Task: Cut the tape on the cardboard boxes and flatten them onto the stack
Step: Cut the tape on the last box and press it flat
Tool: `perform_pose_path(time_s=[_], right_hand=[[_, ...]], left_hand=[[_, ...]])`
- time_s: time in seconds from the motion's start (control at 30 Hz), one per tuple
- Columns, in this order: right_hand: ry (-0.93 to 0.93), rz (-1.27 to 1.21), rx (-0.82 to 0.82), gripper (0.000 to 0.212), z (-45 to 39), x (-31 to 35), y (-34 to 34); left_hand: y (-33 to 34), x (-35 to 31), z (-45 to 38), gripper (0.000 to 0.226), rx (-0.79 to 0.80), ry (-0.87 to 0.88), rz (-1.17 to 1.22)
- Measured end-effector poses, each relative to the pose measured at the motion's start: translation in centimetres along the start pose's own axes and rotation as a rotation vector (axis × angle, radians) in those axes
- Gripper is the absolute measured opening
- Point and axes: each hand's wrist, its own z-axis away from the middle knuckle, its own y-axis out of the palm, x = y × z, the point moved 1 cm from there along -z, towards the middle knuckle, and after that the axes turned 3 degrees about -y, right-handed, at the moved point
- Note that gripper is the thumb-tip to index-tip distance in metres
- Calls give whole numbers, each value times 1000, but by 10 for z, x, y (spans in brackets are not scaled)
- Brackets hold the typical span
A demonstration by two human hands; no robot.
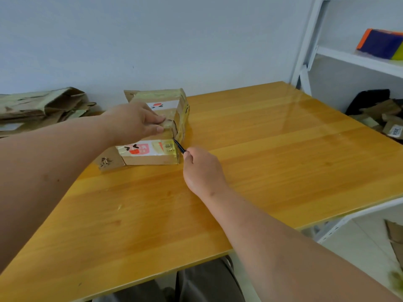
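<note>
A: Here's the cardboard box (pixel 156 127), sitting on the far left part of the wooden desk (pixel 261 149), wrapped in yellowish tape with white and red labels on it.

B: And the left hand (pixel 135 120) is on top of it, fingers lying fairly flat, thumb down the near side, pressing at the split in the lid.

A: Right hand (pixel 201 168) is just right of the box, fingers curled tight round a thin black blade (pixel 179 146). The tip touches the box's right near corner, at the taped seam.

B: Anything inside the box?

A: Can't tell; the top is closed under the hand. One brown flap (pixel 109 160) sticks out flat on the desk at the near left.

B: Far left, against the wall, there's the stack of flattened cardboard (pixel 41 107), well apart from the box.

A: On the right, a white shelf unit (pixel 357 59) holds an orange and blue packet (pixel 380 42) on its upper shelf. Lower down lie cardboard scraps (pixel 383 118), beside something black.
</note>
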Motion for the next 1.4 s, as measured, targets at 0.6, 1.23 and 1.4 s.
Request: perform_pose_path(time_s=[0.6, 1.23, 1.4], right_hand=[[80, -74, -67, 32, 0, 4, 9], [179, 117, 138, 33, -4, 6, -4], [213, 108, 171, 26, -6, 9, -7]], left_hand=[[2, -1, 5, 45, -24, 20, -9], [2, -4, 9, 45, -23, 16, 34], [1, -4, 9, 45, -19, 14, 33]])
